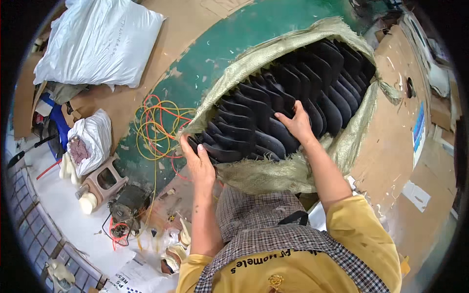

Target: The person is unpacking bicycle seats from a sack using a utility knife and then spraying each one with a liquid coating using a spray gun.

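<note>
While the left hand grips the nearest black shoe soles and the right hand lies flat on them, the woven sack's slack rim beneath could sag, spilling them.

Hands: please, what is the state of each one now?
Left hand: gripping the black shoe soles at the sack's edge.
Right hand: open, fingers spread, pressing on soles.

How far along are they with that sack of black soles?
Done: the woven sack lies open on the green floor, its mouth folded back. In hand: the left hand grips the soles at the near edge of the stack, and the right hand presses flat on the middle. Left: nearly everything, since the sack looks full, soles packed in tight rows, and none lie outside it.
</note>
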